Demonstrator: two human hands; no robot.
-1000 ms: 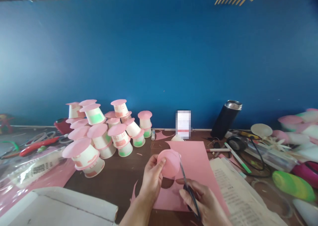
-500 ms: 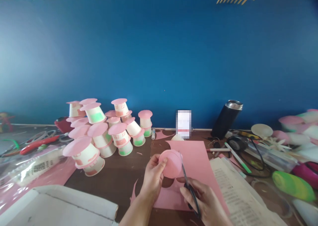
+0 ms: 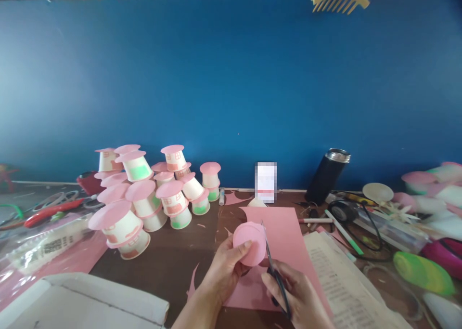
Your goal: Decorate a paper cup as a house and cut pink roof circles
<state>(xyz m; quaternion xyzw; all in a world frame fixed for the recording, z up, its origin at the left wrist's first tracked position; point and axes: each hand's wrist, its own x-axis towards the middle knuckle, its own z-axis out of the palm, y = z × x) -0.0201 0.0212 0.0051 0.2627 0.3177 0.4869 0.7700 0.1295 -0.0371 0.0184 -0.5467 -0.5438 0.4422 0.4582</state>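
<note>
A round pink paper disc (image 3: 249, 242) is pinched in my left hand (image 3: 229, 266), thumb on its face. My right hand (image 3: 294, 290) grips black-handled scissors (image 3: 277, 273), whose blades point up along the disc's right edge. Below both hands lies a larger pink paper sheet (image 3: 285, 232), with a piece cut out near the hands. A curled pink offcut (image 3: 193, 283) rests left of my left forearm.
Stacked paper cups with pink paper tops (image 3: 140, 196) stand at the left. A black flask (image 3: 327, 175) leans on the blue partition (image 3: 231, 78). Pens, a printed sheet (image 3: 335, 266) and a green-yellow object (image 3: 422, 271) lie at right; a white box flap (image 3: 90, 302) fills the lower left.
The pink disc has turned and shifted slightly down in my left hand, whose grip has changed a little. The scissors stay at its right edge.
</note>
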